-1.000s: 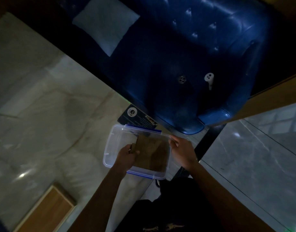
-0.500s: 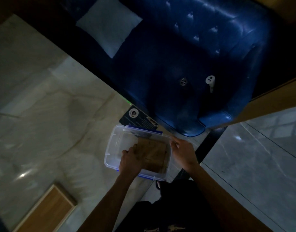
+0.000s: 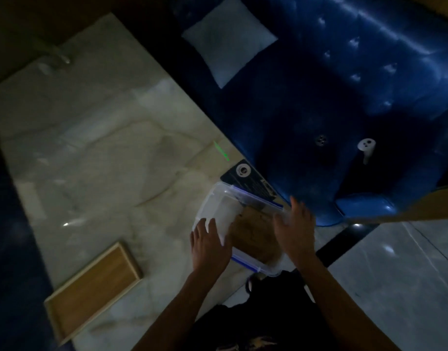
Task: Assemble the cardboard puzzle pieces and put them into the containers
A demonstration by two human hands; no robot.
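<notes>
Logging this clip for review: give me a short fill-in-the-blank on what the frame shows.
1. The brown cardboard puzzle lies inside the clear plastic ____.
2. The container has ____ clips.
3. The wooden tray lies on the marble ____.
4. A white ____ lies on the blue sofa.

Missing words: container; blue; table; cushion

The container (image 3: pixel 212 209) is clear, smooth plastic with blue plastic clips, and inside lies matt brown cardboard (image 3: pixel 253 234). The table (image 3: pixel 96 153) under it is polished, veined marble, glossy with light spots. At 8 o'clock from the container, a wooden tray (image 3: pixel 93 290) looks matt. At 1 o'clock, the sofa (image 3: pixel 344 92) is shiny blue tufted leather; its pillow (image 3: pixel 228 44) is pale cloth.
</notes>
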